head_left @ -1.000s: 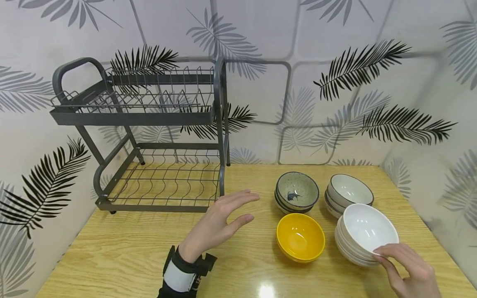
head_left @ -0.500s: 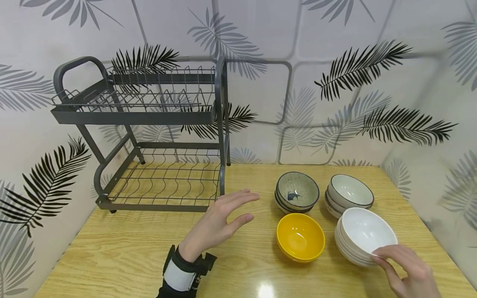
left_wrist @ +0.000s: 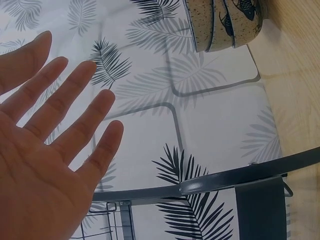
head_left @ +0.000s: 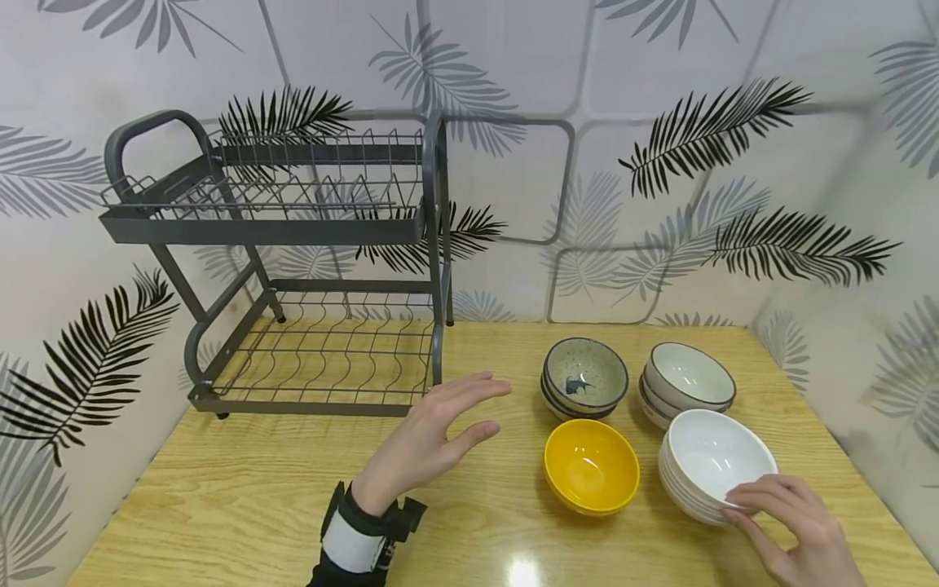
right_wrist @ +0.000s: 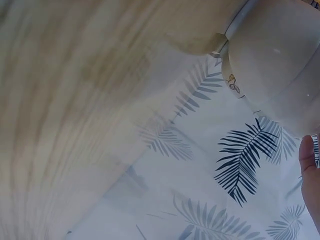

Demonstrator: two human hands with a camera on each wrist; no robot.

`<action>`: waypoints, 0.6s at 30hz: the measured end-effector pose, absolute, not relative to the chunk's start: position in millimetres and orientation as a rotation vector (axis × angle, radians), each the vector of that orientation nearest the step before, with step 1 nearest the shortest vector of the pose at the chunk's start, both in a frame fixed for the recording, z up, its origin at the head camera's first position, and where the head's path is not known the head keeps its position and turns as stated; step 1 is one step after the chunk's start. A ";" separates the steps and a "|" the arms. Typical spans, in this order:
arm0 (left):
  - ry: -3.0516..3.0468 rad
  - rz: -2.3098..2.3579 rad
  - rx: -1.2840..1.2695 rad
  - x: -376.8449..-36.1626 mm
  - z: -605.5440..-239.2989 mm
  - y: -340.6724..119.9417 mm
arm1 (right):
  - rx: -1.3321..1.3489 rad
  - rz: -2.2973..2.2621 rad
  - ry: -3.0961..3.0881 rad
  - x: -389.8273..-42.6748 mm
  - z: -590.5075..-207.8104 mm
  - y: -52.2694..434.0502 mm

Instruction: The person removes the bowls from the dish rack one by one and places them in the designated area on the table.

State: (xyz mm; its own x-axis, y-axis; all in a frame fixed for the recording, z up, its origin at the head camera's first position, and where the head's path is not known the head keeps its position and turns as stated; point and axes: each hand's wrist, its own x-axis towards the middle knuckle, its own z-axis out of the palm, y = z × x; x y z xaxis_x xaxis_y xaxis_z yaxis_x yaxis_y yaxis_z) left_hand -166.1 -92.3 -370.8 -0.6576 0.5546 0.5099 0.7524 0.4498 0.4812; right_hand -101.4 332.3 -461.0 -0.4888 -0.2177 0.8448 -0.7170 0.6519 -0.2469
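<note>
At the right, my right hand (head_left: 803,530) pinches the near rim of the top white bowl (head_left: 719,448), its fingers over the edge and its thumb outside below. That bowl sits on a stack of white bowls (head_left: 682,496). The right wrist view shows only part of this hand (right_wrist: 311,185) beside the pale bowls (right_wrist: 275,65). My left hand (head_left: 421,444) is held in the air over the table with its fingers extended and nothing in it. In the left wrist view its palm (left_wrist: 40,185) and spread fingers show.
A dark two-tier dish rack (head_left: 315,408) stands at the left. A yellow bowl (head_left: 591,473) sits left of the white stack. Behind are stacked speckled bowls (head_left: 597,371) and dark-rimmed pale bowls (head_left: 689,375). The patterned wall (head_left: 499,73) bounds the wooden table (head_left: 242,489).
The top white bowl has gone from tilted and raised to lower and closer into the stack, my right hand moving slightly left with it. The left hand has stayed still.
</note>
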 end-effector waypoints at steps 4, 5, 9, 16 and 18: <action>-2.436 -1.018 -1.119 -164.9 -370.3 -92.3 | 0.703 0.789 -2.029 -100.4 -458.7 331.0; -2.437 -1.020 -1.119 -164.8 -370.2 -92.2 | 0.692 0.797 -2.033 -99.9 -457.8 330.7; -2.436 -1.019 -1.117 -164.3 -369.6 -92.1 | 0.661 0.801 -2.060 -100.4 -454.3 329.6; -2.427 -0.991 -1.089 -163.7 -368.6 -92.1 | 0.704 0.792 -2.024 -107.2 -447.0 323.5; -2.432 -0.993 -1.081 -163.2 -368.0 -92.0 | 0.734 0.809 -1.981 -109.9 -443.3 319.4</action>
